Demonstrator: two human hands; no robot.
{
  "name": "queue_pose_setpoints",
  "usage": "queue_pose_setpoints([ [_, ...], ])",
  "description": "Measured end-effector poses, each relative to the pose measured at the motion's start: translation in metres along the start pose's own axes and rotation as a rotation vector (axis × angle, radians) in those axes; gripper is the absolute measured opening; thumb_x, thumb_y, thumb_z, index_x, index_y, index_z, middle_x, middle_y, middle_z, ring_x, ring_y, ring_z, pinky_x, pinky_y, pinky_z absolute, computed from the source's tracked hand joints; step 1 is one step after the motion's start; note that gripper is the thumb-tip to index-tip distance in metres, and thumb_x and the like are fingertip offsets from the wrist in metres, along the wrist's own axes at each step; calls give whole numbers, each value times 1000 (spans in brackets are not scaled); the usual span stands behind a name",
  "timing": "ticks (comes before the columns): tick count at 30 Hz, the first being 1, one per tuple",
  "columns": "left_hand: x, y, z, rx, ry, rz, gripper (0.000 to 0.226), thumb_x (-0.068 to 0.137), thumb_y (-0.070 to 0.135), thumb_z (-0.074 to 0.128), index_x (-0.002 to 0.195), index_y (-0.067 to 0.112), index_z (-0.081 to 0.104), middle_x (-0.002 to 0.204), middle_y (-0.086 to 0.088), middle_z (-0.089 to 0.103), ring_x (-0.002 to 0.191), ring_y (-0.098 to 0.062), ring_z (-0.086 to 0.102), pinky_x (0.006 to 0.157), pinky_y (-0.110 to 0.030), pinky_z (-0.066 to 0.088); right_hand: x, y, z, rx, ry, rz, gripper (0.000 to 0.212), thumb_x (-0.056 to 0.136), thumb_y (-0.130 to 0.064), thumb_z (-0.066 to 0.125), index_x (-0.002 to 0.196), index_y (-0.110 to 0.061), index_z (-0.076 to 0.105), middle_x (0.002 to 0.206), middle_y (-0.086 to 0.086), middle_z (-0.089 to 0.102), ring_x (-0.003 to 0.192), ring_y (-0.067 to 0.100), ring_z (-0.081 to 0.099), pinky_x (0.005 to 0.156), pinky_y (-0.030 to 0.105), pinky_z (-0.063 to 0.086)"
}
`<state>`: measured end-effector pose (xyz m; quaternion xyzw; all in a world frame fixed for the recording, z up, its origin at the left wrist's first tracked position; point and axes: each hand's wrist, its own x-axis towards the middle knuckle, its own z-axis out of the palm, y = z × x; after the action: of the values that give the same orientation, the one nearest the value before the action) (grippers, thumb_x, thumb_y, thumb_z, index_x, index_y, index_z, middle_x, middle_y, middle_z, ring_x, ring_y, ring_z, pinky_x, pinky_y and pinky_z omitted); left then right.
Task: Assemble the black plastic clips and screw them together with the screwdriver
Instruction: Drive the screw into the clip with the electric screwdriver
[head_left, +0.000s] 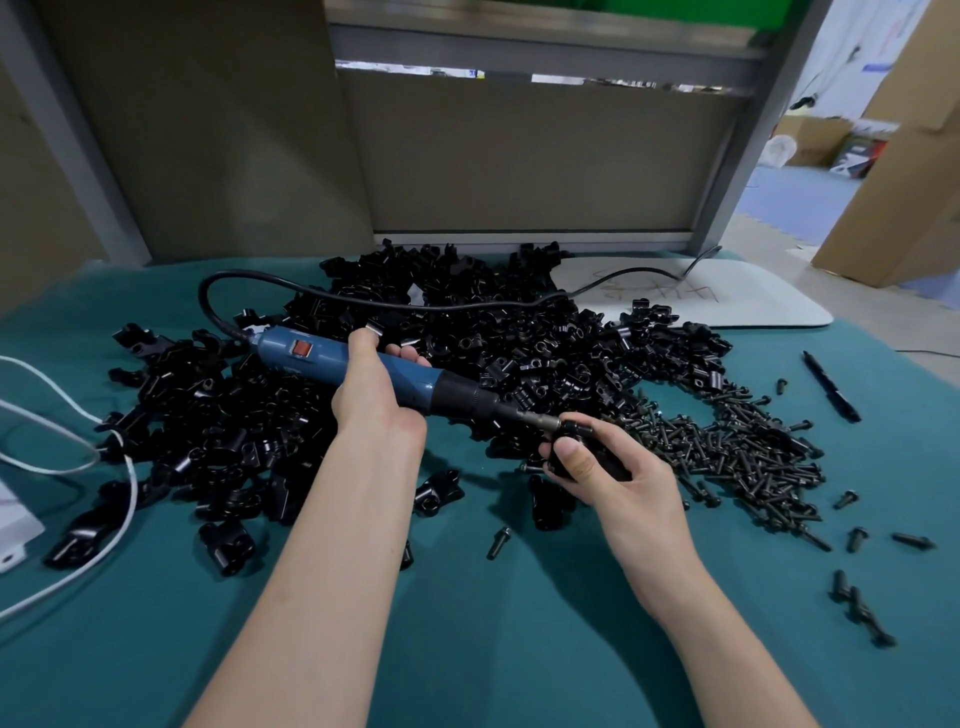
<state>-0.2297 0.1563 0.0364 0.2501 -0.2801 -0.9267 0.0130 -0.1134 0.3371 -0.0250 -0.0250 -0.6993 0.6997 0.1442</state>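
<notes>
The black plastic clip sits just right of the frame's centre, pinched in the right hand, seemingly so that its screw hole faces the bit. The left hand wraps the blue screwdriver, slanted down toward it, probably to drive the screw. Thumb and bit hide the screw and the joint.

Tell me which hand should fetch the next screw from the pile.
Right, likely. The right hand lies beside the screw pile, though it grips a clip; the left hand is farther away and grips the screwdriver.
</notes>
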Motion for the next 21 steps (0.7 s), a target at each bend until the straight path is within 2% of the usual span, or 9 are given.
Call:
queue_pose_setpoints([
  [5, -1, -1, 2, -1, -1, -3, 15, 91, 17, 68, 90, 9, 55, 70, -1, 60, 50, -12, 59, 61, -29, 57, 0, -1, 0, 12, -5, 4, 51, 70, -70, 81, 113, -43, 75, 109, -3, 78, 104, 18, 75, 99, 42, 57],
  [9, 0, -2, 2, 1, 6, -15, 15, 91, 17, 67, 93, 9, 55, 71, -1, 60, 54, -12, 60, 62, -29, 57, -1, -1, -1, -4, 2, -3, 37, 79, -60, 79, 112, -44, 75, 108, -4, 79, 103, 16, 76, 99, 43, 56],
  [14, 0, -2, 3, 18, 7, -17, 14, 92, 17, 66, 91, 9, 54, 68, 0, 59, 52, -12, 59, 59, -28, 56, -1, -5, 1, 52, 4, 3, 23, 80, -39, 77, 102, -40, 79, 102, 7, 78, 101, 21, 76, 85, 26, 61],
  [16, -1, -2, 4, 30, 12, -16, 14, 92, 16, 66, 89, 10, 54, 64, 0, 59, 50, -12, 58, 59, -28, 55, -1, -9, 1, -18, 13, -18, 24, 78, -44, 76, 102, -47, 77, 100, -1, 78, 96, 8, 74, 86, 20, 57],
  [17, -1, -2, 4, 32, 22, -21, 14, 92, 14, 66, 89, 10, 53, 62, 0, 58, 50, -12, 58, 58, -29, 55, -2, -10, 0, -74, 13, -35, 24, 78, -48, 76, 101, -52, 75, 96, -8, 77, 89, 3, 70, 82, 14, 54],
  [19, -1, -1, 5, 33, 40, -28, 14, 92, 12, 65, 88, 10, 52, 62, 0, 57, 51, -12, 57, 57, -29, 55, -2, -11, -2, -137, 21, -61, 24, 76, -53, 74, 100, -55, 73, 84, -16, 72, 76, 0, 61, 71, 11, 47],
  [21, -1, 0, 4, 24, 48, -33, 14, 92, 11, 65, 89, 9, 52, 67, -1, 57, 54, -12, 57, 57, -29, 55, -2, -10, -1, -144, 31, -72, 25, 76, -54, 74, 102, -55, 72, 84, -19, 73, 76, -3, 63, 71, 9, 48],
])
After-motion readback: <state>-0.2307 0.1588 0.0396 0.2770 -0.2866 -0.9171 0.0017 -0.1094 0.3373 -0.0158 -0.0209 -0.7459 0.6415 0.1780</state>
